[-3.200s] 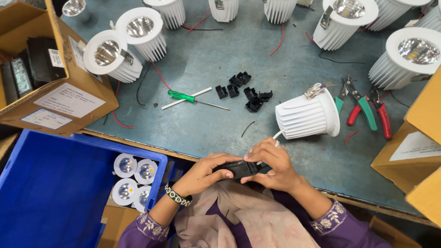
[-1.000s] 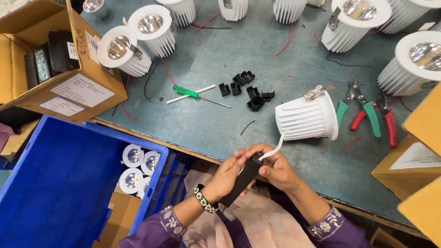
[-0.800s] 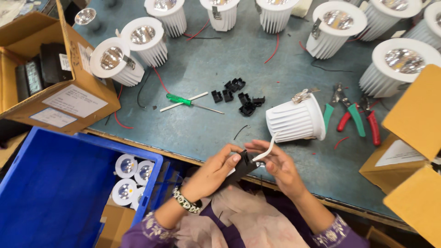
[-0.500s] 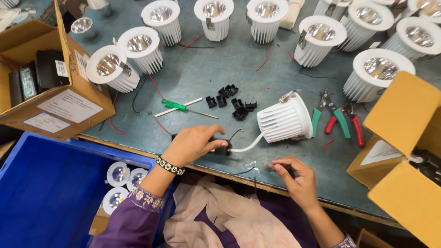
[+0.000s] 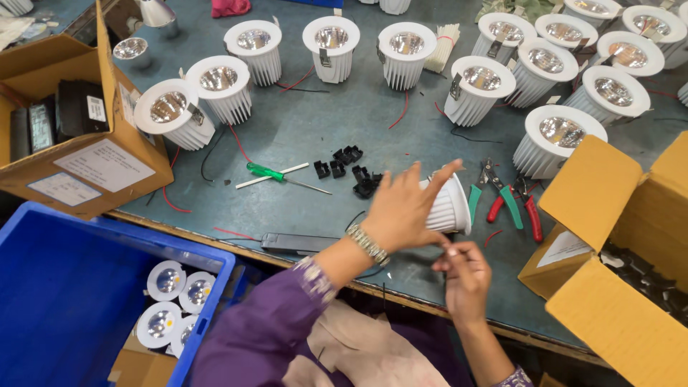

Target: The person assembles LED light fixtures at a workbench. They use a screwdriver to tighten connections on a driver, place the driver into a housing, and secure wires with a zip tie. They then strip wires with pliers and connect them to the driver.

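L hand (image 5: pixel 405 208) on white downlight (image 5: pixel 450 204); R hand (image 5: pixel 464 276) just below.

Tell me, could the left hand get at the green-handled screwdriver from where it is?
Probably yes: the left hand rests on the white lamp housing, and only bare table and small black clips lie before the green-handled screwdriver.

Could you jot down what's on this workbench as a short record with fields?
Left hand: spread over a white ribbed lamp housing
Right hand: pinching something small below it, too small to tell
Near edge: flat black box
Middle: green screwdriver, black clips
Right: pliers, open cardboard box
Lower left: blue crate
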